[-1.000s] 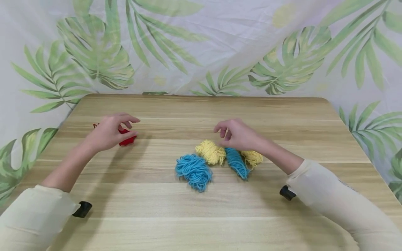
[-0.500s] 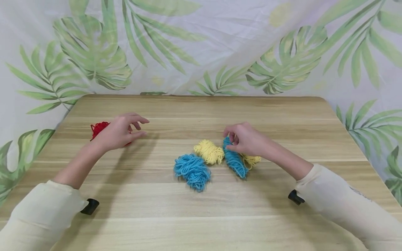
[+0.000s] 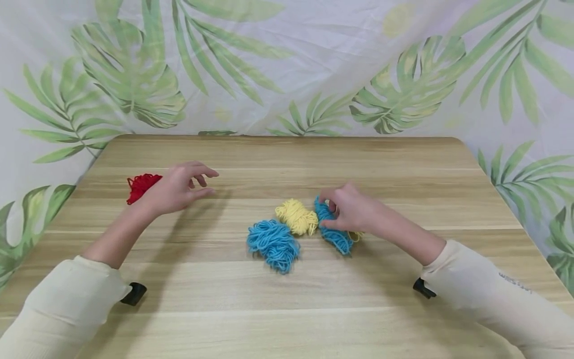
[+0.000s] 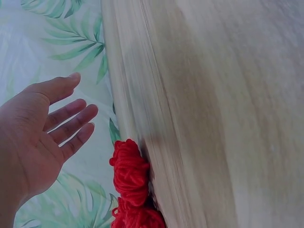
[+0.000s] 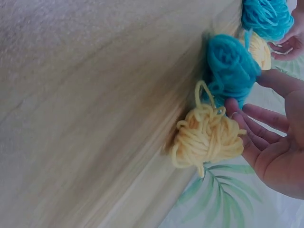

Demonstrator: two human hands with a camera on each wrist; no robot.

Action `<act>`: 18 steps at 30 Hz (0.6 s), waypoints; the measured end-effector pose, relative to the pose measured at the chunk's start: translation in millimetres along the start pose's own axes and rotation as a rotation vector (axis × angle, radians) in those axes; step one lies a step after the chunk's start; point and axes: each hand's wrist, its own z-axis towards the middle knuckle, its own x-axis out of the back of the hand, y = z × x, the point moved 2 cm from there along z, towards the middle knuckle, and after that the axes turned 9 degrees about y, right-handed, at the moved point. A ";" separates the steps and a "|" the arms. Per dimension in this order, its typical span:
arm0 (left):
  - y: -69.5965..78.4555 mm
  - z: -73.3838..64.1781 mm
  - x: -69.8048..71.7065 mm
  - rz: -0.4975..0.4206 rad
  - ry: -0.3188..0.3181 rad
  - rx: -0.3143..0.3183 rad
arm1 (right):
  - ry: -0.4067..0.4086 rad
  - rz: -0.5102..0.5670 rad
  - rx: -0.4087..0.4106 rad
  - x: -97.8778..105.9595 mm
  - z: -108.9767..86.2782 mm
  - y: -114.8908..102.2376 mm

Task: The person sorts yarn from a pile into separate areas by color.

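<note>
My right hand [image 3: 354,210] is over a blue yarn skein [image 3: 339,242] lying on the table. In the right wrist view its thumb and curled fingertips touch the blue yarn [image 5: 230,59] from two sides. A yellow skein [image 5: 209,137] lies right beside those fingers; the hand mostly hides it in the head view. My left hand [image 3: 179,188] hovers over the table at the left with loosely bent fingers and nothing in them. Near its wrist lies red yarn [image 3: 141,187]. The left wrist view shows two red balls of yarn [image 4: 130,173], apart from the fingers.
Another yellow skein [image 3: 296,217] sits left of the right hand, and a second blue skein [image 3: 273,245] lies nearer the front. The wooden table [image 3: 251,324] ends at a leaf-patterned cloth [image 3: 314,60] behind. A black wrist camera [image 3: 133,294] juts from the left sleeve.
My right hand has come down and closed around the blue skein. The left hand has drifted right, away from the red yarn, uncovering more of it.
</note>
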 end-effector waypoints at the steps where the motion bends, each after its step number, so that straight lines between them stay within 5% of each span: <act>1: 0.1 0.3 -0.4 -0.002 -0.002 0.000 | -0.007 -0.010 -0.001 -1.1 0.1 -0.5; 8: 2.1 1.7 -3.5 -0.019 -0.006 -0.003 | -0.056 -0.052 -0.035 -7.1 1.4 -2.4; 18: 7.7 3.6 -10.5 -0.027 -0.018 -0.013 | -0.051 0.042 -0.136 -4.6 2.8 -1.4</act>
